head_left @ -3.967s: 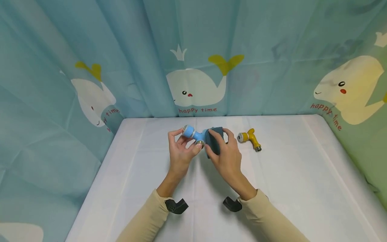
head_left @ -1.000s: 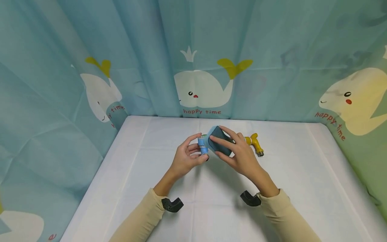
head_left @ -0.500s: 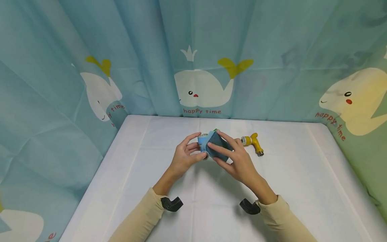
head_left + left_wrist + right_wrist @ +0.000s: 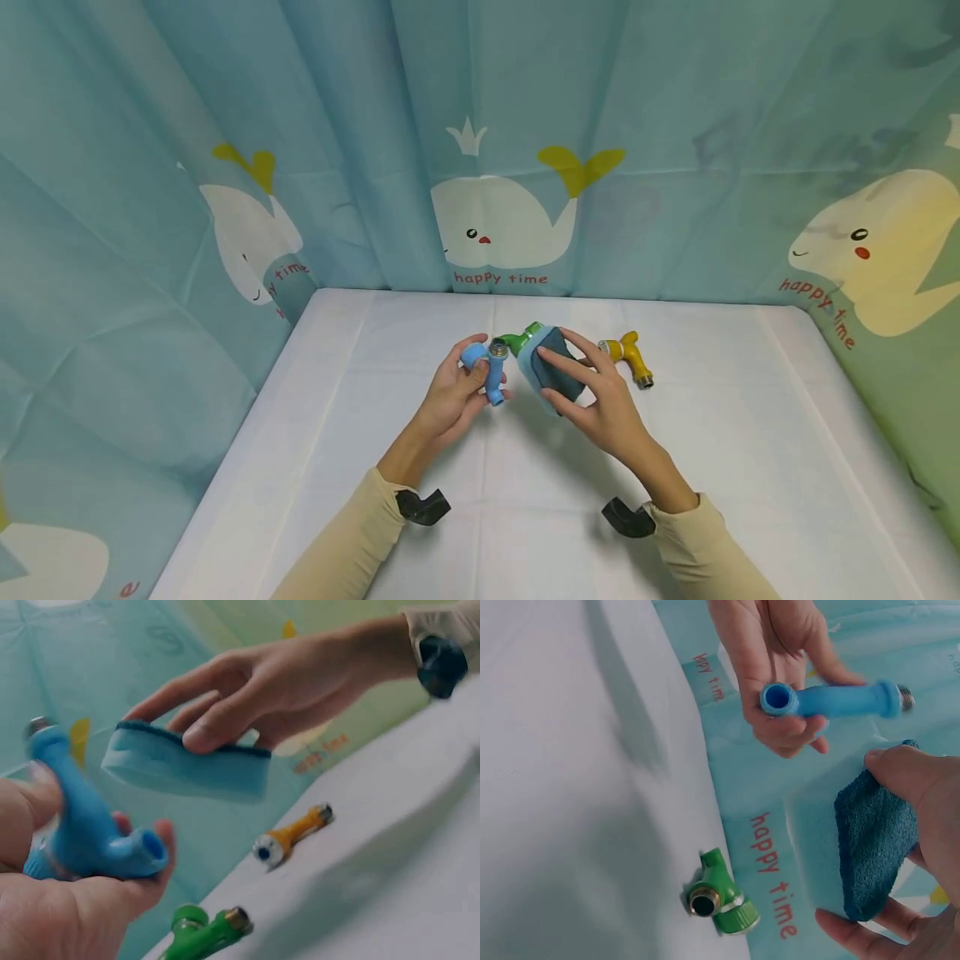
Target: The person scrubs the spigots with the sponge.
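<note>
My left hand holds a blue tap, a plastic one with a metal threaded end, raised over the table. In the left wrist view the blue tap stands tilted, thumb on its body and its open spout pointing right. My right hand pinches a sponge, pale blue with a dark scouring pad, by its edges. The right wrist view shows the sponge apart from the blue tap, its dark pad toward the palm.
Behind the sponge a green tap lies on the white table, partly hidden in the head view. To its right lies a yellow tap. A blue curtain with whale prints hangs along the table's back edge.
The sponge was up against the blue tap and has moved off to the right. My left hand has turned the blue tap over, metal end up. The green tap shows more.
</note>
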The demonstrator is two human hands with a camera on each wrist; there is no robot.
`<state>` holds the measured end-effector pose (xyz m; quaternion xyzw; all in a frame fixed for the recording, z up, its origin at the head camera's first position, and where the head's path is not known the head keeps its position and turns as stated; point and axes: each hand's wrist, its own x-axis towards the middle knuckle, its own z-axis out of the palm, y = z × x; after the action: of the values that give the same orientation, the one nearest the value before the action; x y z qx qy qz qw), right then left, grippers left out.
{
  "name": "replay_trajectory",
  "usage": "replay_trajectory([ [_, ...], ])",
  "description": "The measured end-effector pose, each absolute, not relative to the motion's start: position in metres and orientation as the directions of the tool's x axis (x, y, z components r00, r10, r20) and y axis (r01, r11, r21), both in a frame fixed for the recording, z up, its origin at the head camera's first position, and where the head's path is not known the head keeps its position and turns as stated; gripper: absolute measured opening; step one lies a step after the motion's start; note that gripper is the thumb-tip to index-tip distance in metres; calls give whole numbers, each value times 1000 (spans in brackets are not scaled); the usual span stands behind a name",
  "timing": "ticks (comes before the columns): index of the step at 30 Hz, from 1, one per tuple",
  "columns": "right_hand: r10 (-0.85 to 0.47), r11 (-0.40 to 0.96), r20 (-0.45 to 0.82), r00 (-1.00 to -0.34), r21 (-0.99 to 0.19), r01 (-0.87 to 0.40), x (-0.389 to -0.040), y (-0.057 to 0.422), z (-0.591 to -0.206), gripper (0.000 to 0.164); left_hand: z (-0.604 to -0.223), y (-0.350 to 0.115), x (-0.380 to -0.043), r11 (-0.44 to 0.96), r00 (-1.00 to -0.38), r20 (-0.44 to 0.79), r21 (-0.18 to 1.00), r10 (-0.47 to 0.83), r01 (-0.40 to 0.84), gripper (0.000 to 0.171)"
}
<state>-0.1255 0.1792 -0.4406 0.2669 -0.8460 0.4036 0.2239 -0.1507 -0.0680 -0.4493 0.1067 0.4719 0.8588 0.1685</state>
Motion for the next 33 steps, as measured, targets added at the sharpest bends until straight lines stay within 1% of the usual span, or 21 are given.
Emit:
replay_trajectory([
  [1, -266, 534, 595, -759, -565, -630, -126, 180, -441, 57, -449, -69, -150, -488, -917, 19, 851, 400, -195, 55],
  [3, -254, 539, 597, -761, -566, -624, -126, 182, -441, 57, -449, -71, -150, -466, -916, 7, 862, 402, -198, 57],
  [6, -223, 550, 593, -774, -579, -602, -125, 187, -441, 58, -450, -72, -148, -438, -932, -2, 882, 362, -172, 58],
  [9, -184, 546, 569, -801, -619, -565, -123, 191, -438, 61, -452, -73, -148, -384, -956, 33, 919, 293, -86, 59],
  [11, -172, 500, 547, -819, -668, -551, -123, 193, -433, 63, -453, -74, -148, -325, -964, 62, 945, 259, -27, 58],
  [13, -194, 422, 519, -833, -722, -548, -123, 195, -427, 63, -454, -75, -148, -251, -965, 98, 967, 244, 34, 57],
  [16, -301, 331, 432, -851, -789, -517, -124, 198, -417, 60, -452, -78, -147, -181, -951, 151, 978, 270, 104, 55],
  [18, -365, 339, 363, -857, -805, -486, -125, 201, -413, 58, -449, -81, -145, -166, -938, 182, 977, 295, 137, 54],
  [21, -389, 374, 291, -874, -817, -439, -127, 206, -411, 58, -443, -84, -144, -167, -922, 205, 973, 328, 157, 54],
  [23, -377, 354, 281, -883, -837, -418, -127, 208, -411, 60, -440, -86, -143, -163, -916, 208, 974, 344, 160, 57],
  [25, -374, 298, 286, -882, -864, -406, -127, 207, -410, 63, -436, -86, -142, -157, -911, 211, 974, 353, 165, 58],
  [28, -401, 241, 276, -873, -888, -392, -126, 205, -411, 62, -432, -88, -141, -141, -913, 220, 973, 345, 181, 57],
  [33, -412, 282, 245, -878, -881, -379, -127, 207, -419, 57, -433, -90, -139, -151, -913, 224, 972, 341, 182, 51],
])
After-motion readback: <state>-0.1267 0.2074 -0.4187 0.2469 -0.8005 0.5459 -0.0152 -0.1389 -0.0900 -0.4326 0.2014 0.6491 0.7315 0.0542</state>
